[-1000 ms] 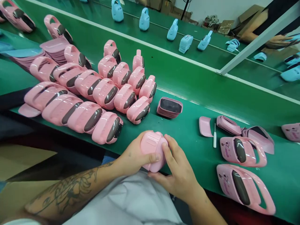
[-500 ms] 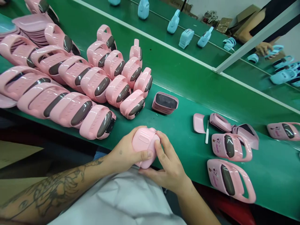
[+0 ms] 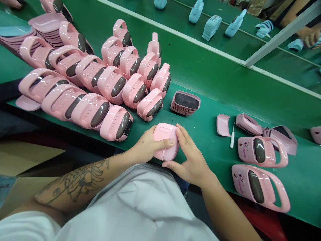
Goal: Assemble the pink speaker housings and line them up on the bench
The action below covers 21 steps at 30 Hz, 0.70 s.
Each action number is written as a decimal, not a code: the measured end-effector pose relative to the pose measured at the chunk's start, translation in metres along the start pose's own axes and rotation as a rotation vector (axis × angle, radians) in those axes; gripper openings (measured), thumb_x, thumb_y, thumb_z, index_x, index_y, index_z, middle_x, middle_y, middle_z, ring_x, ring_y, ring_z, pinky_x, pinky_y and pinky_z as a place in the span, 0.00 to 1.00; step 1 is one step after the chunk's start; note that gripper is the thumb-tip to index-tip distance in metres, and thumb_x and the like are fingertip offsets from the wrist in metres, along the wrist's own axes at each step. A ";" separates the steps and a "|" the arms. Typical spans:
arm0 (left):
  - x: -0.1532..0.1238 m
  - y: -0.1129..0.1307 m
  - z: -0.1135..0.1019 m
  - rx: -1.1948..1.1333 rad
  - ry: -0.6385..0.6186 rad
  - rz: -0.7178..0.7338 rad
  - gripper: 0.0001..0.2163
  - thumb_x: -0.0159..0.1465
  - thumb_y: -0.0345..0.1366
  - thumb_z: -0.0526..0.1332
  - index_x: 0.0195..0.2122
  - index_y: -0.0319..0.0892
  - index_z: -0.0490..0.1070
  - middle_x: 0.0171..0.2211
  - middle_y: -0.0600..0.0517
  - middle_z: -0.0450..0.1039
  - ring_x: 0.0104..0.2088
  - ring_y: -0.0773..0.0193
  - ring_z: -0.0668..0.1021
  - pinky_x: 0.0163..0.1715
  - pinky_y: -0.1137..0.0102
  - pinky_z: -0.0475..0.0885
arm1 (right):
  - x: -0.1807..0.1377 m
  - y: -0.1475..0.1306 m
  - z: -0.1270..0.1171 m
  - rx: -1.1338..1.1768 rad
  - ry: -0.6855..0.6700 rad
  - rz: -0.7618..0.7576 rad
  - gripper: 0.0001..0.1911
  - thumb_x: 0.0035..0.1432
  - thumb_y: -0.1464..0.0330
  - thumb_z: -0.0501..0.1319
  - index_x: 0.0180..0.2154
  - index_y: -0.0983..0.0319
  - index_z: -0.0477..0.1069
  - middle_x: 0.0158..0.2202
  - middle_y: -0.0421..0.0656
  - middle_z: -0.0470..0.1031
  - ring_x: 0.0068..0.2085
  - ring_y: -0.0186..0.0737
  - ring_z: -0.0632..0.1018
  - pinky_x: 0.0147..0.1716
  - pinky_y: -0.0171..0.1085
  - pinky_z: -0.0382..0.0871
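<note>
A rounded pink plastic housing (image 3: 165, 154) with a raised oval on top is between my hands, near the front edge of the bench. My left hand (image 3: 147, 144) wraps its left side, thumb laid across the top. On the other side, my right hand (image 3: 193, 160) grips it with fingertips at the far right corner and thumb at the near edge. The housing's underside is hidden. Just beyond lies a stack of pink trays with dark insides (image 3: 185, 103). A white-handled screwdriver (image 3: 232, 139) rests to the right, beside a curved pink cover (image 3: 223, 125).
Rows of pink handled cases (image 3: 111, 85) with dark oval windows fill the left of the green bench (image 3: 200, 134). Two printed pink cases (image 3: 259, 187) stand at right. Behind a low divider with a metal post (image 3: 281, 33), blue parts (image 3: 212, 27) and another person's hand (image 3: 309, 36) appear.
The view has shifted, so the bench items sit further right or higher. My hands still hold the pink housing, now turned slightly, and the right fingers have straightened along its edge.
</note>
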<state>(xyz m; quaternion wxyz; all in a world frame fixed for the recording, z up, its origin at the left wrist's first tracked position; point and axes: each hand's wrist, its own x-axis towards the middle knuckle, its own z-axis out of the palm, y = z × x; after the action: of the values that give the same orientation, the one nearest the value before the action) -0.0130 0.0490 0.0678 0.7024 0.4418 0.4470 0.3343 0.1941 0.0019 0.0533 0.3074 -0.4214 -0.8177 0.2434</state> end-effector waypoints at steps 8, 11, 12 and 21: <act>-0.004 -0.004 0.009 -0.071 0.063 -0.023 0.28 0.56 0.47 0.76 0.53 0.37 0.75 0.50 0.43 0.82 0.52 0.46 0.81 0.50 0.57 0.76 | -0.001 -0.011 0.000 -0.069 0.045 0.054 0.62 0.59 0.51 0.75 0.80 0.55 0.40 0.77 0.61 0.56 0.76 0.67 0.62 0.70 0.68 0.65; -0.005 -0.004 0.011 -0.054 0.111 -0.038 0.28 0.56 0.46 0.75 0.54 0.37 0.75 0.52 0.43 0.81 0.53 0.45 0.81 0.51 0.57 0.76 | 0.000 -0.011 0.004 -0.064 0.054 0.053 0.61 0.59 0.51 0.74 0.79 0.56 0.40 0.77 0.62 0.56 0.76 0.66 0.62 0.70 0.67 0.66; -0.005 -0.004 0.011 -0.045 0.121 -0.037 0.28 0.57 0.47 0.75 0.54 0.37 0.75 0.52 0.42 0.81 0.53 0.45 0.80 0.51 0.57 0.76 | 0.000 -0.010 0.004 -0.055 0.054 0.047 0.61 0.60 0.50 0.74 0.79 0.56 0.40 0.77 0.62 0.55 0.76 0.66 0.61 0.70 0.67 0.66; -0.014 0.007 -0.003 0.117 -0.028 0.008 0.32 0.56 0.50 0.77 0.56 0.38 0.72 0.57 0.39 0.79 0.58 0.40 0.80 0.57 0.50 0.76 | -0.003 -0.005 0.009 -0.034 0.054 -0.076 0.59 0.62 0.54 0.73 0.79 0.61 0.40 0.75 0.63 0.59 0.76 0.62 0.63 0.70 0.65 0.67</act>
<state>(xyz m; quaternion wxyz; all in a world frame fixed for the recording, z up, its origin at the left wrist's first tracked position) -0.0220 0.0409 0.0782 0.6801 0.4887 0.4540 0.3041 0.1864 -0.0049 0.0496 0.3311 -0.4016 -0.8286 0.2063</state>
